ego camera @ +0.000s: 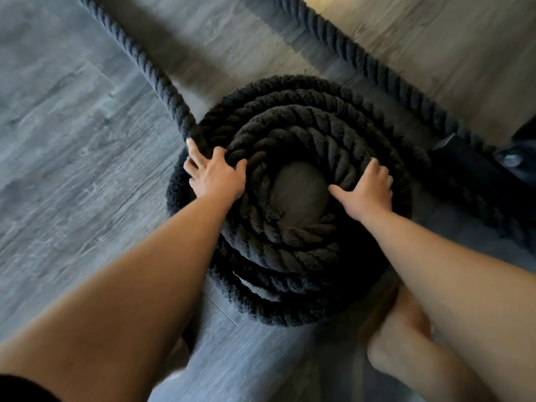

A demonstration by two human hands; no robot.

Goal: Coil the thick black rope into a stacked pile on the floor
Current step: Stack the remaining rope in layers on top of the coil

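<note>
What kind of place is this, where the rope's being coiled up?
Likely an indoor room, perhaps a home gym: grey wood-look plank floor, a thick coiled black rope like a battle rope, and what looks like a bare foot beside it.

**Grey plank floor, warm light at the top right**

The floor [72, 140] is laid in wood-grain planks of a cool grey. The grain runs slantwise through the view, and a thin seam [223, 311] shows between boards. At the top right a brightly lit patch [435, 39] turns the planks pale tan. A broad shadow [203, 33] crosses the top middle, darker than the grey beside it. At the right edge sits a dark object [519, 152] with a small shiny part; what it is cannot be told.
</note>
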